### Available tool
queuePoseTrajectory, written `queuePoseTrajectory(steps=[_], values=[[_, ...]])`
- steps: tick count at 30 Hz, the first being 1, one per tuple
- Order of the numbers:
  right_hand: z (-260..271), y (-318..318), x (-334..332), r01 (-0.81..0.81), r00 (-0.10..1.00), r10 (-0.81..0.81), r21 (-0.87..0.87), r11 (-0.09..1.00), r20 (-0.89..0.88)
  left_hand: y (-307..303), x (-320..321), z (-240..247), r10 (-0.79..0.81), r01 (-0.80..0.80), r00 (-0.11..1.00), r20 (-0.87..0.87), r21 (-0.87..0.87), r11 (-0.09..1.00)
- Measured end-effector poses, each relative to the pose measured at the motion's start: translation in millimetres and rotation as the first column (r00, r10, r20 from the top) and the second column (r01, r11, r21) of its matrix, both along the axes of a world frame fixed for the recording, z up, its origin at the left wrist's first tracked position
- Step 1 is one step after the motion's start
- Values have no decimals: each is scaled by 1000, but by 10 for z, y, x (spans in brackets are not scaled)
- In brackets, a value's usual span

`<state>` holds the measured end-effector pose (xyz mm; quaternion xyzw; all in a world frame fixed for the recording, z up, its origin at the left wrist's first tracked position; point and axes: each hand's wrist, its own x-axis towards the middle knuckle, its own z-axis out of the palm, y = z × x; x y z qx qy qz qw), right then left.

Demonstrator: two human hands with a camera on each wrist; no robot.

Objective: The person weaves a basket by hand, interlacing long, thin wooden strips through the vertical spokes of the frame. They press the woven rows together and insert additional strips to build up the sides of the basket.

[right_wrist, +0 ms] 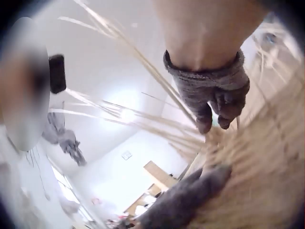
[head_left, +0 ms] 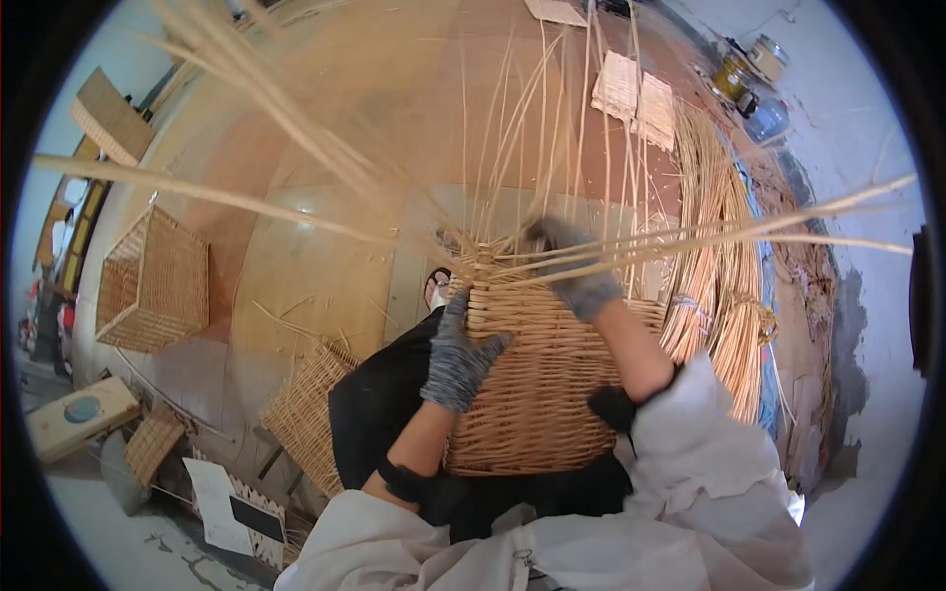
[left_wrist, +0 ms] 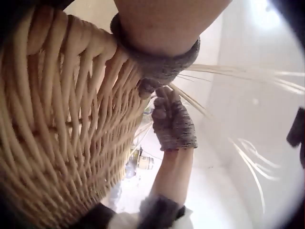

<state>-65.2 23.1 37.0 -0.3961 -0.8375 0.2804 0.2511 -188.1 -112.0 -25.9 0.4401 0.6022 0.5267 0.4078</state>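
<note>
A wicker basket [head_left: 537, 394] leans across the person's lap, its woven side facing up and long loose rods fanning from its far edge. My left hand [head_left: 461, 357], in a grey knit glove, rests on the basket's left corner. Its fingers lie straight along the edge, with the thumb spread over the woven face. At the far edge my right hand [head_left: 576, 271], gloved alike and blurred in the head view, pinches a willow rod [left_wrist: 193, 101] beside the corner. In the right wrist view, its bent fingertips [right_wrist: 205, 125] sit right at the weave.
Bundles of peeled rods [head_left: 724, 315] lie on the right by the wall. A finished-looking basket [head_left: 158, 281] stands at left, and another woven piece [head_left: 307, 414] is beside the person's leg. Woven panels [head_left: 636, 98] lie farther off. Long rods stick out to both sides.
</note>
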Motion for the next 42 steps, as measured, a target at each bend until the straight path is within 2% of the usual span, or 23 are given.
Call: queuePoseTrajectory(steps=[1, 4, 5, 7, 9, 12, 13, 16, 18, 20, 22, 24, 26, 28, 29, 31, 32, 34, 35, 38, 40, 41, 42], values=[[-224, -79, 61, -127, 992, 125, -165, 978, -21, 36, -8, -394, 11, -18, 992, 126, 54, 998], [-278, -396, -20, -317, 883, 103, 419, 851, 459, 23, 56, -92, 6, -9, 995, -96, -32, 999], [-185, -501, -56, 3, 995, -21, -192, 981, -96, 12, 77, 46, -3, -4, 992, -127, -54, 999], [-161, -544, -147, 137, 983, -171, -340, 930, -69, 87, 63, -78, -23, 26, 874, 485, 1, 1000], [-158, -534, -173, 181, 947, -292, -525, 831, -136, 44, 109, -49, 33, -31, 999, -16, 111, 993], [-248, -470, -126, 29, 809, -490, -811, 585, -325, 53, 68, 144, -37, 36, 999, -1, -64, 997], [-235, -463, -106, 47, 796, -494, -779, 625, -349, 43, 64, 205, -52, 51, 999, 0, -111, 993], [-283, -365, 4, -140, 766, -476, -836, 531, -431, 44, 66, 230, -51, 46, 998, -37, -125, 991], [-605, -170, 42, -122, 815, -344, -718, 685, -467, 42, 20, -20, -56, 50, 995, -78, -67, 996], [-575, -103, 0, -68, 839, -379, -766, 639, -390, 39, 17, 26, -51, 45, 995, -81, -69, 997], [-193, -169, -71, 27, 824, -537, -934, 355, -181, 31, 22, 9, -62, 60, 997, -46, -43, 997], [-168, -154, 18, -26, 866, -444, -908, 418, -230, 62, -15, -162, -82, 82, 996, 31, 17, 996], [-33, -207, 42, 10, 916, -342, -839, 544, -211, 103, -60, -335, -61, 64, 994, -85, 26, 998], [-231, -286, 135, 25, 752, -377, -549, 835, -540, 88, -96, -332, -56, 58, 994, -99, 20, 998], [-189, -237, 369, 180, 778, -296, -255, 950, -554, 99, -105, -303, -62, 62, 997, -51, 10, 998], [150, -278, 814, 258, 602, -468, -397, 881, -647, 87, -68, -264, -55, 54, 998, -30, -13, 998], [233, -356, 945, 73, 365, -729, -764, 642, -578, 88, -81, -234, -55, 53, 996, -71, -22, 998], [-641, -291, 1075, -186, 212, -856, -879, 439, -472, 88, -81, -220, -56, 54, 995, -88, -16, 998], [-660, -335, 1018, -41, 266, -874, -911, 411, -407, 107, -102, -265, -56, 56, 996, -67, -4, 998], [-592, -279, 1004, -92, 280, -791, -836, 542, -544, 112, -92, -287, 20, -26, 984, -179, -32, 999], [-489, -277, 942, -113, 285, -792, -839, 532, -541, 114, -28, 7, 62, -85, 952, -299, -63, 994], [-517, -237, 906, -144, 273, -810, -854, 499, -519, 137, -10, 182, 38, -183, 864, -503, -242, 953], [-561, -182, 867, -177, 260, -826, -866, 468, -500, 125, 26, 314, 80, -184, 682, -727, -64, 981]])
